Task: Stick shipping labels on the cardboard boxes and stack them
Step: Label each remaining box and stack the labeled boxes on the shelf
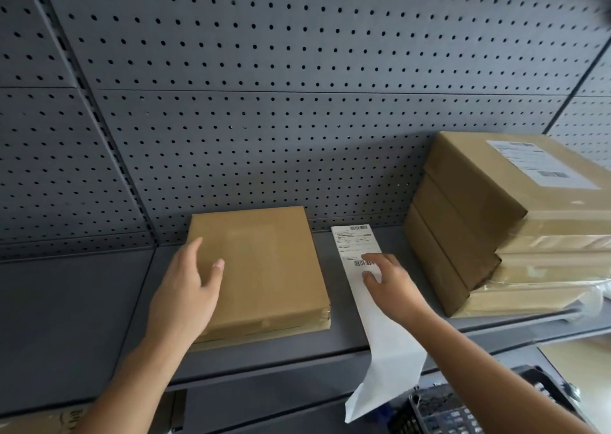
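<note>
A flat brown cardboard box (pixel 264 265) lies on the grey shelf (pixel 99 308) in the middle, with no label on its top. My left hand (pixel 188 288) rests on its left edge with fingers relaxed. Just right of the box lies a long white strip of shipping labels (pixel 355 241), its tail hanging over the shelf's front edge. My right hand (pixel 390 281) touches the strip near a barcode with spread fingers. At the right stands a stack of three taped boxes (pixel 489 222); the top one carries a white label (pixel 539 164).
A grey pegboard wall (pixel 264 102) closes the back of the shelf. Below the shelf at the lower right sits a dark basket (pixel 463 413) with items. A cardboard piece (pixel 39 422) shows at the lower left corner.
</note>
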Motion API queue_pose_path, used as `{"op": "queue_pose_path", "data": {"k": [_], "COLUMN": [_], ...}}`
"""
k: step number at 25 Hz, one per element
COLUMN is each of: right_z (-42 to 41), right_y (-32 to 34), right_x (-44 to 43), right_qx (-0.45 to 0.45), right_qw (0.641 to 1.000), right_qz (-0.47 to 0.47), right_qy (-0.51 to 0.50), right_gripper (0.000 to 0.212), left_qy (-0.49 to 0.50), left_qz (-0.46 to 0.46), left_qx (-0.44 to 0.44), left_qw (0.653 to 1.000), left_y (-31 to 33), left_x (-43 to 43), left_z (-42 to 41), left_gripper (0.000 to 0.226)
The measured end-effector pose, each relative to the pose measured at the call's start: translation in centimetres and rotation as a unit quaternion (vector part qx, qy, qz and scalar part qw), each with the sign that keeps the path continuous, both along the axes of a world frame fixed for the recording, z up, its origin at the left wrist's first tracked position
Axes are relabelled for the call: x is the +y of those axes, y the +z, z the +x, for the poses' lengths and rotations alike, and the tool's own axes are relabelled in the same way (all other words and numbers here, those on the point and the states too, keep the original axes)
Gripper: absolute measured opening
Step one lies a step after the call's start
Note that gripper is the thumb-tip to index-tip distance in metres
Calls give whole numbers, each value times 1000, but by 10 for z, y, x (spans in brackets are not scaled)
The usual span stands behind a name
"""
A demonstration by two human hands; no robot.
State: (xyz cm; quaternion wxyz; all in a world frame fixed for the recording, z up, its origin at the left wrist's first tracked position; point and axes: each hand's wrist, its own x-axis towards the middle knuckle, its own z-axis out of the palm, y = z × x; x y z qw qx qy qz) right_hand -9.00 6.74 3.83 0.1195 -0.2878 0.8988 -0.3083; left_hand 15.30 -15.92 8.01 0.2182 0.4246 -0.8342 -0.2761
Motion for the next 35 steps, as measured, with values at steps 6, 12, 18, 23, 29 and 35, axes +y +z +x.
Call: {"op": "queue_pose_path", "data": {"k": [6, 12, 18, 23, 29, 35], "right_z": [-18, -22, -22, -20, -10, -1], "right_y": [-16, -29, -24, 13, 48, 62], "right_x": [23, 27, 32, 43, 53, 56], "right_qx": [78, 120, 188, 199, 266, 312], "right_qw": [983, 980, 979, 977, 956, 939], "right_qz": [164, 157, 81, -36, -86, -107], "right_qy": [39, 27, -20, -67, -86, -95], "right_gripper": [52, 35, 18, 13, 13, 10], "left_qy": [-153, -241, -266, -239, -226, -216], "left_qz": [-67, -44, -1, 70, 215, 306], "left_qx": [22, 52, 44, 43, 148, 202], "left_qw": [986, 968, 963, 968, 939, 905], "left_y": [6, 0, -5, -1, 4, 20], "left_x": [43, 93, 117, 125, 135, 140], "left_z": [-50, -91, -114, -129, -142, -151], "left_gripper": [50, 35, 20, 21, 33, 31]}}
